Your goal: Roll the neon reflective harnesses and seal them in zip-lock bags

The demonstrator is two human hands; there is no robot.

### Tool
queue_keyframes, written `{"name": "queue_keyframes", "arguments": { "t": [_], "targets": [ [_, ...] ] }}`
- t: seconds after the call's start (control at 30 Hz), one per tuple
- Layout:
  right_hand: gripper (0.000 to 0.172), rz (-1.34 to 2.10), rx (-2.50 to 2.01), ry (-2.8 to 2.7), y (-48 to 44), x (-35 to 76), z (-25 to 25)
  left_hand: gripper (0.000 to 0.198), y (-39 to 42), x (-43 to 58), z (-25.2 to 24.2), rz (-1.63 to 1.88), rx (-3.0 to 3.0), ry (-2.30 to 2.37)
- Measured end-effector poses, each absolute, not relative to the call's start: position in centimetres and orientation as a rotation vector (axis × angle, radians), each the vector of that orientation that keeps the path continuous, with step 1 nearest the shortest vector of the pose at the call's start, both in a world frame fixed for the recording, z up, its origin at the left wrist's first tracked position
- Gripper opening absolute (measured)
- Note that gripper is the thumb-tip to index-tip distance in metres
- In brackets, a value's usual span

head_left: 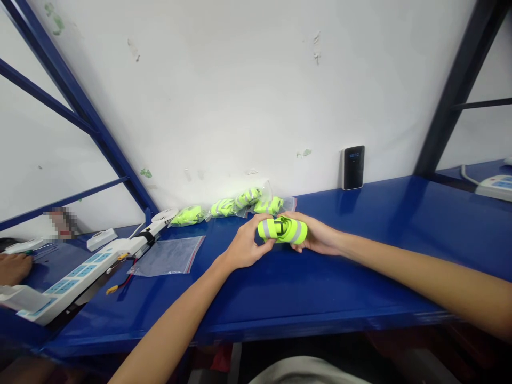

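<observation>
A rolled bundle of neon yellow-green strap with grey reflective bands point(282, 229) is held just above the blue table, between both hands. My left hand point(248, 242) grips its left end, thumb below and fingers on top. Around the right end curl the fingers of my right hand point(314, 233), partly hidden behind the bundle. A flat clear zip bag point(168, 256) lies on the table to the left. Behind the hands, by the wall, several clear bags with similar neon bundles point(224, 207) lie in a row.
At the left stands a long white power strip point(80, 272), with a yellow-tipped cable point(113, 289) and a small white fan point(165, 215) near it. A black device with a lit screen point(353, 168) leans on the wall. Another person's hand point(15, 268) rests at the far left.
</observation>
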State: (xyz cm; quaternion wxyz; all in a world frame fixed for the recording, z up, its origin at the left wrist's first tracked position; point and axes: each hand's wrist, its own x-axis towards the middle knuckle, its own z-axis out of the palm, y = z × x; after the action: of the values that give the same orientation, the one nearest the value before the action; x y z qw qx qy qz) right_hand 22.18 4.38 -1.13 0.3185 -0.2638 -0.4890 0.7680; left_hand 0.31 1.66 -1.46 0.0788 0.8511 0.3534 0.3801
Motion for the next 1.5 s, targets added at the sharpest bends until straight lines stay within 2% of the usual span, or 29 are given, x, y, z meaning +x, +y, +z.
{"name": "queue_keyframes", "arguments": {
  "t": [0.07, 0.13, 0.27, 0.43, 0.57, 0.67, 0.87, 0.93, 1.07, 1.17, 1.3, 1.5],
  "targets": [
    [0.054, 2.057, -0.721, -1.308, 4.2, 22.4, -0.9, 0.046, 1.9, 0.5, -1.6, 1.183, 2.365, 1.114],
    [0.06, 2.035, -0.663, -1.324, 4.0, 22.6, -0.7, 0.048, 2.5, 0.5, -1.8, 1.277, 2.154, 1.087],
    [0.044, 1.842, -0.543, -1.417, 3.6, 22.4, -0.3, 0.052, 3.8, 0.2, -2.4, 1.472, 1.735, 0.958],
    [0.02, 1.82, -0.609, -1.243, 3.8, 21.5, -0.6, 0.051, 3.6, 0.6, -3.0, 1.33, 1.506, 0.857],
    [0.019, 1.728, -0.657, -1.199, 4.3, 21.7, -0.7, 0.057, 2.8, 0.7, -2.3, 1.062, 1.636, 0.795],
    [0.018, 1.732, -0.724, -1.125, 4.4, 21.9, -0.5, 0.052, 2.7, 0.0, -1.8, 0.865, 1.68, 0.716],
    [0.013, 1.929, -0.812, -1.295, 4.0, 22.1, -0.6, 0.053, 3.3, -1.1, -2.0, 0.891, 1.524, 0.799],
    [0.012, 1.994, -0.853, -1.456, 3.9, 22.3, -0.9, 0.054, 2.9, -0.8, -1.8, 0.85, 1.609, 0.819],
    [0.01, 2.063, -0.922, -1.668, 4.1, 22.5, -1.2, 0.082, 1.1, 0.3, -0.8, 0.754, 1.981, 0.813],
    [0.012, 2.113, -0.936, -1.658, 4.4, 22.7, -0.9, 0.085, -0.2, 1.1, -0.1, 0.754, 2.244, 0.754],
    [0.018, 2.23, -0.896, -1.592, 5.0, 23.2, -0.7, 0.081, -0.8, 1.7, 0.1, 0.81, 2.519, 0.748],
    [0.028, 2.388, -0.764, -1.479, 4.7, 23.5, -0.9, 0.052, -1.0, 1.8, -0.5, 0.854, 2.783, 0.749]
  ]
}}
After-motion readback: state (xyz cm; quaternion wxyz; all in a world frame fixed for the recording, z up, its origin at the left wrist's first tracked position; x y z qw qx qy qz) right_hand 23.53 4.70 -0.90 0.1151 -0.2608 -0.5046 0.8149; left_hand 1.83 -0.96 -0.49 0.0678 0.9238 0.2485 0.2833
